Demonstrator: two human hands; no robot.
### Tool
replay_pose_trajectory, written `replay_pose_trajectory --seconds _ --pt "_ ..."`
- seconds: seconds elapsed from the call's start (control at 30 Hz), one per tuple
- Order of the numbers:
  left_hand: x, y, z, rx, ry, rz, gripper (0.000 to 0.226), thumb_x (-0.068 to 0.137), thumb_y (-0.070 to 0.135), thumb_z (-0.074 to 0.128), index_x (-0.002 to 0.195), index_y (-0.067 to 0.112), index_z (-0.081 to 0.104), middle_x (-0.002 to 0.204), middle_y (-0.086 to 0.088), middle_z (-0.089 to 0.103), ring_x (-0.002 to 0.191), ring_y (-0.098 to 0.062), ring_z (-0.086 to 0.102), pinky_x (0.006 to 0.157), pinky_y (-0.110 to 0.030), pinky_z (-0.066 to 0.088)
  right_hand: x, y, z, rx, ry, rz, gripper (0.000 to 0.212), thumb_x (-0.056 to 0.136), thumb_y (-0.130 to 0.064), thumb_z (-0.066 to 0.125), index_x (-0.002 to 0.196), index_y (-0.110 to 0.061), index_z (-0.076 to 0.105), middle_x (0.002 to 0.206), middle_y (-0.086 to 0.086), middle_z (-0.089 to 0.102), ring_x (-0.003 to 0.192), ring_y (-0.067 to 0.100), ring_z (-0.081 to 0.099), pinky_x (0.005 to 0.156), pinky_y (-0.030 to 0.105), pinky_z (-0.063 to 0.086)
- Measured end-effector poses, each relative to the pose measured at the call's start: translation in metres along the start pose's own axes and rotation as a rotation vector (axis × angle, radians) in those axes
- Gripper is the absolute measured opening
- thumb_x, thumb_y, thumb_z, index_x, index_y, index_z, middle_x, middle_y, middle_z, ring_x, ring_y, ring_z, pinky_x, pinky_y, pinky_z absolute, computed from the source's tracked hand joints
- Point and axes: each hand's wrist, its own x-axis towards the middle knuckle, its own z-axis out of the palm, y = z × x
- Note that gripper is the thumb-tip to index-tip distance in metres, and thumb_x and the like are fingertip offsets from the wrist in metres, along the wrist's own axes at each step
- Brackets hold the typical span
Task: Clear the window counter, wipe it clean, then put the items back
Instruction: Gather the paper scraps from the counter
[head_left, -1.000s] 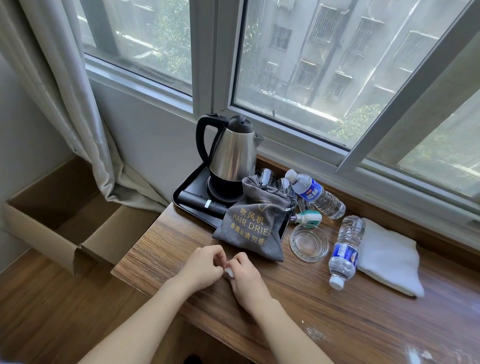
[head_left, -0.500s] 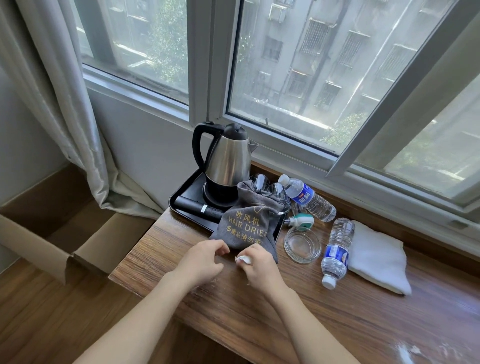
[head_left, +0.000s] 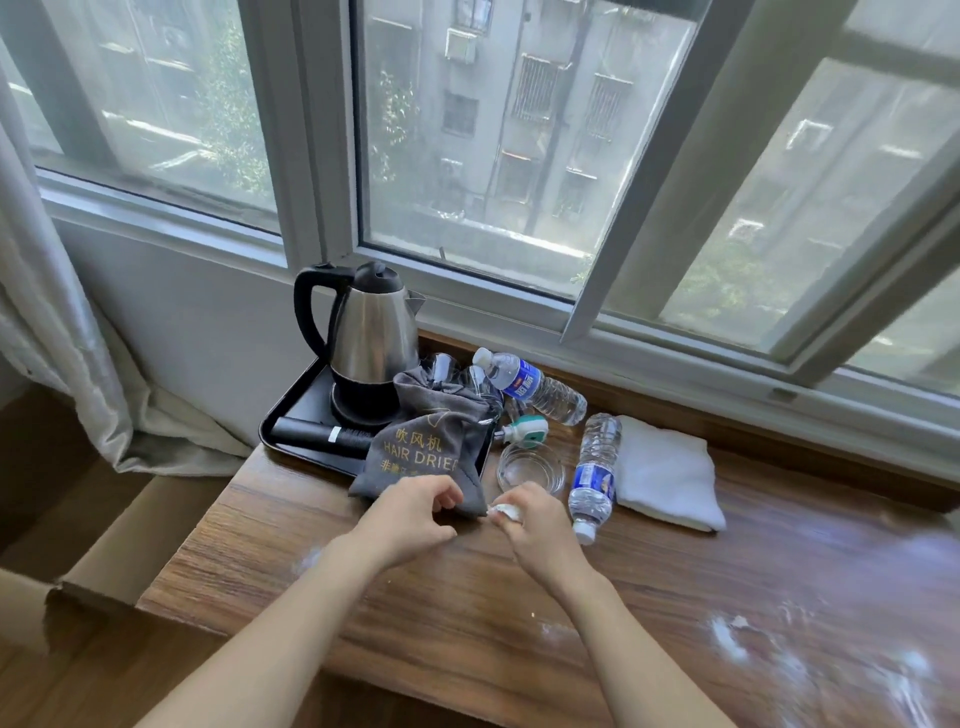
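Advancing across the window counter (head_left: 467, 613), both hands now lie closer to the hair dryer bag (head_left: 423, 452) than half a second ago: the left hand (head_left: 410, 519), fingers curled inward and holding nothing visible, overlaps the bag's near hem, where before it lay short of it.

Right hand (head_left: 535, 525): just right of the bag's near corner, pinching a small white scrap (head_left: 506, 512) between thumb and fingers, as in both earlier frames.

Items unmoved, placed from the bag:
- black tray (head_left: 291, 415), beneath and left, bearing the steel kettle (head_left: 371, 338) and a black cylinder (head_left: 322, 434);
- glass ashtray (head_left: 530, 470), just right;
- two water bottles lying down, one behind-right (head_left: 535, 384), one right of the ashtray (head_left: 595, 470);
- folded white towel (head_left: 667, 470), farthest right;
- small teal-and-white device (head_left: 524, 428), behind the ashtray.

Judgement: clearing has barely begun; loose debris is being gathered, and the bag looks next to go. White smears (head_left: 727, 639) mark the counter well right of the bag, so wiping is not yet done.

Hard to make out: what the scrap is; whether the left fingers touch the bag; the drinking glasses (head_left: 441, 366) behind the bag, mostly hidden; the device's kind; the cardboard box (head_left: 104, 561) left of the counter, cut off.
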Motion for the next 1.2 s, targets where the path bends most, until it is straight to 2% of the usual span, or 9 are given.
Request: replay_pose_trajectory --seconds 0.17,0.33,0.47,0.6,0.7,0.8,0.97,1.1,1.2 --pt "0.017 0.068 0.037 0.035 -0.053 0.121 0.039 0.069 0.031 0.073 0.107 0.032 0.063 0.091 0.019 0.059 0.089 -0.001 0.057 0.083 -0.023 0.050 -0.028 0.036 -0.045 0.005 0.077 0.106 0.017 0.092 -0.022 0.069 0.102 -0.008 0.073 0.104 0.006 0.065 0.099 0.018 0.059 0.084 0.023 0.039" --pt "0.036 0.146 0.090 0.083 -0.118 0.253 0.042 0.069 0.030 0.073 0.110 0.030 0.063 0.096 0.016 0.059 0.090 -0.003 0.056 0.081 -0.021 0.048 -0.075 0.090 -0.103 0.027 0.182 0.218 0.013 0.092 -0.020 0.069 0.099 -0.010 0.074 0.101 0.005 0.064 0.097 0.018 0.059 0.078 0.019 0.036" --pt "0.044 0.214 0.149 0.100 -0.204 0.325 0.048 0.070 0.032 0.073 0.116 0.030 0.059 0.102 0.015 0.059 0.095 -0.004 0.056 0.087 -0.027 0.050 -0.126 0.146 -0.150 0.030 0.263 0.306 0.016 0.093 -0.020 0.070 0.101 -0.007 0.073 0.105 0.009 0.066 0.101 0.020 0.059 0.077 0.019 0.034" --pt "0.041 0.292 0.216 0.093 -0.259 0.394 0.053 0.073 0.040 0.073 0.122 0.035 0.054 0.110 0.016 0.058 0.102 -0.004 0.055 0.087 -0.025 0.048 -0.184 0.208 -0.199 0.021 0.310 0.372 0.017 0.093 -0.018 0.069 0.101 -0.004 0.072 0.101 0.007 0.060 0.099 0.020 0.058 0.081 0.021 0.038" --pt "0.038 0.348 0.264 0.101 -0.284 0.453 0.057 0.072 0.038 0.075 0.125 0.033 0.053 0.114 0.015 0.059 0.104 -0.005 0.055 0.088 -0.025 0.048 -0.228 0.253 -0.237 0.012 0.336 0.447 0.022 0.094 -0.021 0.068 0.106 -0.003 0.071 0.107 0.010 0.062 0.103 0.022 0.058 0.084 0.023 0.039" --pt "0.036 0.393 0.310 0.085 -0.317 0.505 0.058 0.073 0.035 0.076 0.126 0.030 0.054 0.116 0.014 0.059 0.104 -0.005 0.054 0.089 -0.023 0.046 -0.269 0.297 -0.268 0.006 0.366 0.530 0.025 0.096 -0.025 0.065 0.111 -0.006 0.070 0.107 0.007 0.059 0.105 0.022 0.057 0.079 0.022 0.036" --pt "0.038 0.455 0.375 0.115 -0.431 0.610 0.054 0.073 0.034 0.074 0.123 0.031 0.056 0.114 0.014 0.060 0.104 -0.004 0.056 0.086 -0.022 0.047 -0.324 0.347 -0.302 0.054 0.469 0.710 0.024 0.094 -0.025 0.066 0.110 -0.008 0.071 0.110 0.007 0.061 0.103 0.022 0.059 0.087 0.032 0.049" --pt "0.049 0.502 0.423 0.145 -0.520 0.699 0.053 0.074 0.032 0.074 0.123 0.030 0.056 0.109 0.017 0.056 0.101 -0.003 0.053 0.081 -0.017 0.043 -0.364 0.383 -0.323 0.042 0.565 0.819 0.019 0.094 -0.024 0.065 0.105 -0.010 0.072 0.105 0.004 0.060 0.097 0.017 0.057 0.083 0.025 0.045" --pt "0.054 0.537 0.462 0.150 -0.606 0.773 0.049 0.076 0.031 0.070 0.124 0.030 0.056 0.114 0.015 0.059 0.104 -0.004 0.054 0.085 -0.023 0.046 -0.393 0.408 -0.334 0.096 0.651 0.922 0.020 0.098 -0.024 0.062 0.109 -0.011 0.072 0.103 -0.002 0.057 0.094 0.016 0.058 0.084 0.035 0.055"
